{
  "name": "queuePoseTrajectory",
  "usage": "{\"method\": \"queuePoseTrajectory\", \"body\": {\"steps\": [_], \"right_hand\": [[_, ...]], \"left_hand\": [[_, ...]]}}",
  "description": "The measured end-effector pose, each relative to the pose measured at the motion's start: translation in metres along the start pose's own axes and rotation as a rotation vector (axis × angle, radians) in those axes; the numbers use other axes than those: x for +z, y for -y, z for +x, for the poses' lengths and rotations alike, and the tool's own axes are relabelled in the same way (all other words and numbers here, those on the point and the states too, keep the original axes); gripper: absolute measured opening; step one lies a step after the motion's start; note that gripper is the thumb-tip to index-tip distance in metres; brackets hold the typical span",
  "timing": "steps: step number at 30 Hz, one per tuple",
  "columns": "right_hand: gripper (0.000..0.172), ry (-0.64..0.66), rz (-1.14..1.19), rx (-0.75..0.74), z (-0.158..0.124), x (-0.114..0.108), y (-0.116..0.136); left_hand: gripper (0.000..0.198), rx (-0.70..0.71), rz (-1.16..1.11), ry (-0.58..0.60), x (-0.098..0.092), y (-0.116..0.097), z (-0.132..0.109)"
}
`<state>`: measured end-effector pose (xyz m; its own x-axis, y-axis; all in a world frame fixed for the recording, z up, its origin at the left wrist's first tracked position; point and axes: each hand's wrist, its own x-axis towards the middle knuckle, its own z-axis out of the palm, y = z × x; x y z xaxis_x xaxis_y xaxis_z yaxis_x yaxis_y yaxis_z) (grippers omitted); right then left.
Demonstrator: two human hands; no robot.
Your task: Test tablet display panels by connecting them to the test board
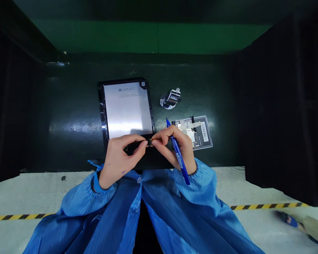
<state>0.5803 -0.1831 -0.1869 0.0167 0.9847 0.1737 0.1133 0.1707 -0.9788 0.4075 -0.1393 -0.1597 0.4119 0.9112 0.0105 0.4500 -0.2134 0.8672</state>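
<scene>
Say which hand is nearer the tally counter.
Right. The right hand, with a blue marker pen in its grip, is almost straight below the tally counter in the image; the left hand is farther off, below and left of it.

The left hand [122, 155] angles inward, back turned up, with thumb and forefinger closed in a pinch; small ink marks [123, 172] dot its back; the right hand [182, 143] faces it, fingers bent, thumb and forefinger also pinched; the two sets of fingertips sit near each other; both forearms, in loose blue sleeves [81, 199], slant inward before the torso
</scene>
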Motion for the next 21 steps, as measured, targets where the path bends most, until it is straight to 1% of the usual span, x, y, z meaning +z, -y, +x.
{"method": "queuePoseTrajectory", "body": {"steps": [5,9,12,13,15,16,17,18,19,20,21], "right_hand": [[0.026,0.035,0.007,-0.002,0.002,-0.001,-0.002],[0.026,0.119,0.036,0.012,0.004,-0.005,0.0],[0.028,0.174,0.051,0.006,0.006,-0.003,-0.003],[0.03,0.17,0.066,-0.001,0.007,-0.001,-0.004],[0.034,0.12,0.103,-0.015,0.008,0.004,-0.008],[0.036,0.092,0.107,-0.013,0.008,0.006,-0.009],[0.036,0.057,0.086,-0.006,0.009,0.008,-0.009],[0.033,0.01,0.035,-0.003,0.008,0.008,-0.008],[0.027,-0.052,-0.046,-0.012,0.008,0.007,-0.006],[0.017,-0.146,-0.139,-0.032,0.006,0.004,-0.003],[0.008,-0.242,-0.224,-0.052,0.003,0.002,0.001]], "left_hand": [[0.014,0.005,-0.003,0.018,-0.001,0.001,0.0],[0.015,0.019,-0.002,0.05,-0.001,0.004,-0.001],[0.015,0.035,0.004,0.088,0.0,0.004,-0.002],[0.015,0.041,0.008,0.103,0.0,0.004,-0.002],[0.015,0.065,0.005,0.119,-0.002,0.004,-0.003],[0.015,0.084,0.006,0.103,-0.004,0.006,-0.003],[0.014,0.104,0.022,0.057,-0.008,0.009,-0.003],[0.013,0.109,0.067,-0.02,-0.012,0.013,-0.004],[0.016,0.09,0.143,-0.116,-0.017,0.018,-0.006],[0.022,0.038,0.246,-0.21,-0.023,0.025,-0.008],[0.031,-0.047,0.364,-0.275,-0.028,0.032,-0.011]]}}
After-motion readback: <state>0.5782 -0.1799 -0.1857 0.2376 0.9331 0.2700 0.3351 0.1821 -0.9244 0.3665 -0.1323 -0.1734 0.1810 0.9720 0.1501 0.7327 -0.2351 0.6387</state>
